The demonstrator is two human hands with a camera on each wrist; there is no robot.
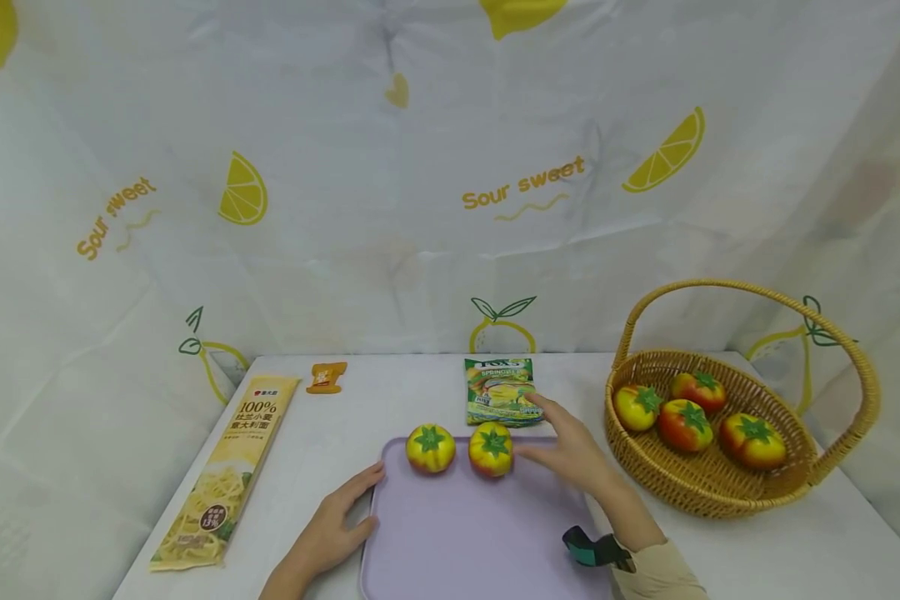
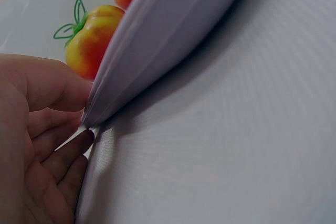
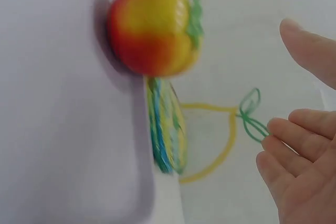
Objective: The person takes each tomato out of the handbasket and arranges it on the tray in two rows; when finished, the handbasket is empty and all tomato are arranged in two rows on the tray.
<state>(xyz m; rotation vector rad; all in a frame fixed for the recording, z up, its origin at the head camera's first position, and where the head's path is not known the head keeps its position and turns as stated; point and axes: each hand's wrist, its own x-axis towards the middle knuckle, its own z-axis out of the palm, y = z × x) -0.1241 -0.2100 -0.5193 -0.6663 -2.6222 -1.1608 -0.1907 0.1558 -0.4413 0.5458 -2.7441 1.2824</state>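
Two yellow-and-red persimmon-like fruits with green leaf caps stand on the far part of a lilac tray (image 1: 480, 533). They are the left persimmon (image 1: 431, 449) and the right persimmon (image 1: 491, 450). My left hand (image 1: 335, 525) rests its fingertips and thumb against the tray's left rim, fingers fairly straight. My right hand (image 1: 576, 450) hovers just right of the right persimmon, thumb and fingers spread and holding nothing. In the right wrist view, a gap separates the hand (image 3: 304, 156) from the near persimmon (image 3: 155, 30).
A wicker basket (image 1: 690, 492) with a tall handle, holding several similar fruits, stands at the right. Behind the tray lies a green candy bag (image 1: 498, 392). A pasta packet (image 1: 225, 475) and a small orange wrapped snack (image 1: 326, 377) lie at the left.
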